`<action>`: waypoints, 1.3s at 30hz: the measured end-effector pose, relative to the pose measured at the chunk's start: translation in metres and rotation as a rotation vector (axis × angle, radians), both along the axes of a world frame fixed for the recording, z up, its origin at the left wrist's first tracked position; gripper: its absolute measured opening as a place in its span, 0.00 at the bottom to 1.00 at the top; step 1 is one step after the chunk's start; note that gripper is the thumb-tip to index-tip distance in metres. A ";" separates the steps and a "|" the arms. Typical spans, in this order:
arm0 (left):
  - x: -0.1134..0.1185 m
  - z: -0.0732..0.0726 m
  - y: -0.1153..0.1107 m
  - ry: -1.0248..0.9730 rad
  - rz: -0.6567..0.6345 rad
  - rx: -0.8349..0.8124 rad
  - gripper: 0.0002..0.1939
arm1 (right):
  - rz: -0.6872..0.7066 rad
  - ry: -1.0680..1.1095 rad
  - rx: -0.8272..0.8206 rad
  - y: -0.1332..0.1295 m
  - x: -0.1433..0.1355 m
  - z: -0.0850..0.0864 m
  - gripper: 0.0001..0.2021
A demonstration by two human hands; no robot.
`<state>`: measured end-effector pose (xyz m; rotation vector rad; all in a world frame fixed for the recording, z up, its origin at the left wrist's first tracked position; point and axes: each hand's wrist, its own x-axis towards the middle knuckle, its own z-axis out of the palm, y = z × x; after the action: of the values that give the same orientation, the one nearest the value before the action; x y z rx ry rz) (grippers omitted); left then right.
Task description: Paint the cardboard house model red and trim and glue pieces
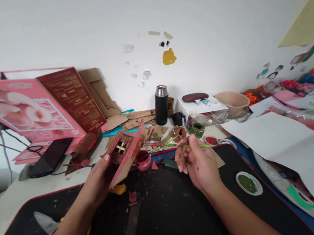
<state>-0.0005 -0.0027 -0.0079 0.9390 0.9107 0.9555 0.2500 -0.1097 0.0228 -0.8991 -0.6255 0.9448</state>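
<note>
A small painted cardboard house (130, 148), reddish-brown with a lattice window and a pink-edged panel, is held tilted in my left hand (100, 180), fingers closed round its left side. My right hand (197, 164) is raised right of the house, palm partly up, fingers curled and stained with paint. A thin green stick (202, 145) passes by its thumb and fingers, apparently pinched there. Behind and between the hands are a red paint pot (143, 160), a brown paint jar (179, 132) and a green paint jar (197, 129).
Scissors (47, 223) lie on the black mat (165, 217) beside my left forearm. A green-smeared lid (249, 183) is at the right. Behind stand a black flask (161, 107), a pink box (27, 106) and cardboard scraps. White paper (283, 146) covers the right side.
</note>
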 end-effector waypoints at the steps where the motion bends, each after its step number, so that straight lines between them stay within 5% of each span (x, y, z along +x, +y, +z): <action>1: 0.000 0.000 0.000 0.004 -0.004 -0.001 0.34 | -0.017 0.008 -0.004 0.000 0.001 0.001 0.30; 9: -0.001 -0.001 0.001 0.044 -0.006 -0.023 0.37 | -0.148 0.055 -0.001 0.002 0.007 0.004 0.35; 39: -0.004 -0.011 0.003 0.076 -0.016 0.012 0.35 | -0.016 0.005 0.020 0.001 0.002 0.000 0.28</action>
<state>-0.0042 0.0006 -0.0189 0.9972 0.9603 0.9175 0.2523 -0.1089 0.0226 -0.8832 -0.6217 0.9247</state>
